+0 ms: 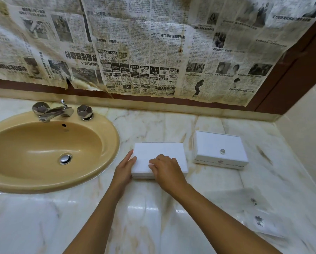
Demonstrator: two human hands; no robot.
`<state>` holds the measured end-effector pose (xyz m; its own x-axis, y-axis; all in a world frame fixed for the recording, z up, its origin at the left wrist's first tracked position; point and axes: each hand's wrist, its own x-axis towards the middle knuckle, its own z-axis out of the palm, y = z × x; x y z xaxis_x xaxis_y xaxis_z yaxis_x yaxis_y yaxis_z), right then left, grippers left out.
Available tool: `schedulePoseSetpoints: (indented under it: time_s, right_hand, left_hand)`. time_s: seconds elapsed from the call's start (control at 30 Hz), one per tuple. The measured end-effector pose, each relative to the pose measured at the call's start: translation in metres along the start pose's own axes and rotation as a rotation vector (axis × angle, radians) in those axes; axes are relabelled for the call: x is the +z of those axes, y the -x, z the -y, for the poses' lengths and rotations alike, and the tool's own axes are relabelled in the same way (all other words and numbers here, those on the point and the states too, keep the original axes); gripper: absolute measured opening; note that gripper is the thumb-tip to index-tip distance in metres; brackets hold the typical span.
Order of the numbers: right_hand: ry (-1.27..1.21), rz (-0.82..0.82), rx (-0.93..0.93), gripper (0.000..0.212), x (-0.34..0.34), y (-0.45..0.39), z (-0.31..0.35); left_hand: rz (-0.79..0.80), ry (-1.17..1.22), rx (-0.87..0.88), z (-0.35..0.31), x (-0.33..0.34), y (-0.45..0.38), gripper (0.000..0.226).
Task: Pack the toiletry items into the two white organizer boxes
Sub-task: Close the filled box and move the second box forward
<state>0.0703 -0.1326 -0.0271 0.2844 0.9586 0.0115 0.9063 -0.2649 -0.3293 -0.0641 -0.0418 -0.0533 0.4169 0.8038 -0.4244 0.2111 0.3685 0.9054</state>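
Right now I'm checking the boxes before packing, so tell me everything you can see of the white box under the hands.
The nearer white box is a flat, rectangular, matte box, cardboard by its look, lid closed. It lies flat on the marble counter, right of the sink and left of the second white box. No knob shows; the right hand may hide one. The left hand rests against its left edge; the right hand lies curled on its lid near the front.

The contents of both closed white boxes, the near one [159, 154] and the far one [220, 150], are hidden by their lids. Part of the near lid is covered by the right hand [165, 170]. The emblem on the far box's front is too small to be read. Both forearms are cut off at the bottom edge.
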Motion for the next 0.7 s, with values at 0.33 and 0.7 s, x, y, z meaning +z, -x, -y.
schedulePoseSetpoints:
  time_s: [0.33,0.7]
  right_hand:
    - [-0.374,-0.229,0.694,0.065,-0.008,-0.005,-0.037]
    - [-0.723,-0.191,0.781,0.069,-0.007,-0.035,-0.034]
  left_hand:
    - [-0.230,-0.082,0.050,-0.006,0.019,-0.008,0.038]
    - [-0.348,-0.136,0.072,-0.037,0.032,-0.035,0.039]
